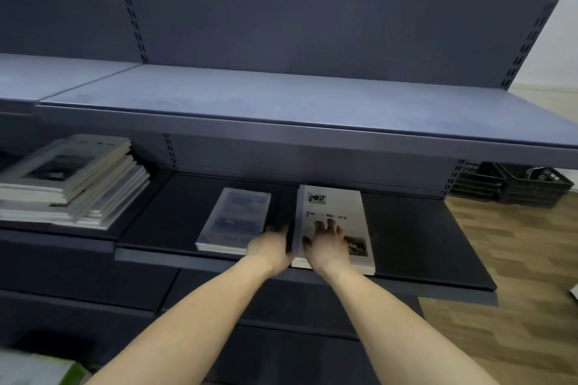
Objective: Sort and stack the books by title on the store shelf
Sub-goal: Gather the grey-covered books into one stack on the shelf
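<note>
- head view looks down on a dark shelf [406, 244] under a grey upper shelf [281, 109].
- white stack [336, 222] lies flat near the shelf's front edge; its top cover reads partly "tim... me...ory", with small photos at the top left and lower right.
- right hand [327, 244] rests on top of the white stack, fingers spread apart and lightly bent, tips on the cover.
- left hand [270, 248] sits at the white stack's left edge, in the gap beside it; fingers look straight and together, though blur hides whether they touch the edge.
- blue stack [233, 219] lies just left of that gap, apart from the white stack, its near right corner behind the left hand.
- big pile [68, 181] of pale books sits well to the left, fanned and uneven.
- black crates [513, 184] stand on the wood floor [516, 244] at right.
</note>
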The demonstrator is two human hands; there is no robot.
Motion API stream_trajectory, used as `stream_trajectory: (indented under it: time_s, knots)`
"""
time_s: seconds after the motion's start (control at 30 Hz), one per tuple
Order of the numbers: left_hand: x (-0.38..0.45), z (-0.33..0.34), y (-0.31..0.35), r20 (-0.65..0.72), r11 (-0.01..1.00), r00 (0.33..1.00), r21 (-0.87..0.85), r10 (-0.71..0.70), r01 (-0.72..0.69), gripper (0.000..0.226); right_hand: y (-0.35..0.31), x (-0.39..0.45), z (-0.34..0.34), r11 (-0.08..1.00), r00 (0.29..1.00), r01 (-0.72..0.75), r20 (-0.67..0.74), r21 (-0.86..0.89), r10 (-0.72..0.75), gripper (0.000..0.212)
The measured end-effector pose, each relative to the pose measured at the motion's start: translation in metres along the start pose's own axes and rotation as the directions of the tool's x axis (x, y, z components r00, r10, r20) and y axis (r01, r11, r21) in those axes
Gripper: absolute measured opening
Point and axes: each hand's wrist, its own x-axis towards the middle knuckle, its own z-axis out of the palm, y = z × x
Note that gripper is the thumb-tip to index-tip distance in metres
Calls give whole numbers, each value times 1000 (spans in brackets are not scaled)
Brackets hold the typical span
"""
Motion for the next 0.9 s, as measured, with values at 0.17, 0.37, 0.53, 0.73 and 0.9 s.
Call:
stream_trajectory:
  time_s: [0.17, 0.37, 0.53, 0.73, 0.9]
  knots:
    - [-13, -16, -42, -65, 998, 996, 17, -65, 66, 51, -44, -3, 9, 998, 997, 62, 48, 1, -62, 56]
    - [-39, -39, -104, -146, 978, 976, 108, -163, 180, 59, -110, -10, 20, 987, 987, 161, 31, -13, -161, 54]
    - [-65, -54, -170, -185, 955, 949, 100, -257, 278, 58, -176, -28, 33, 966, 966, 258, 27, -9, -258, 49]
    - [-97, -71, -250, -225, 933, 917, 69, -331, 353, 63, -252, -47, 57, 940, 940, 340, 28, -25, -339, 49]
    - [-121, -89, -307, -255, 922, 901, 74, -350, 379, 58, -313, -61, 75, 918, 919, 394, 44, -35, -393, 55]
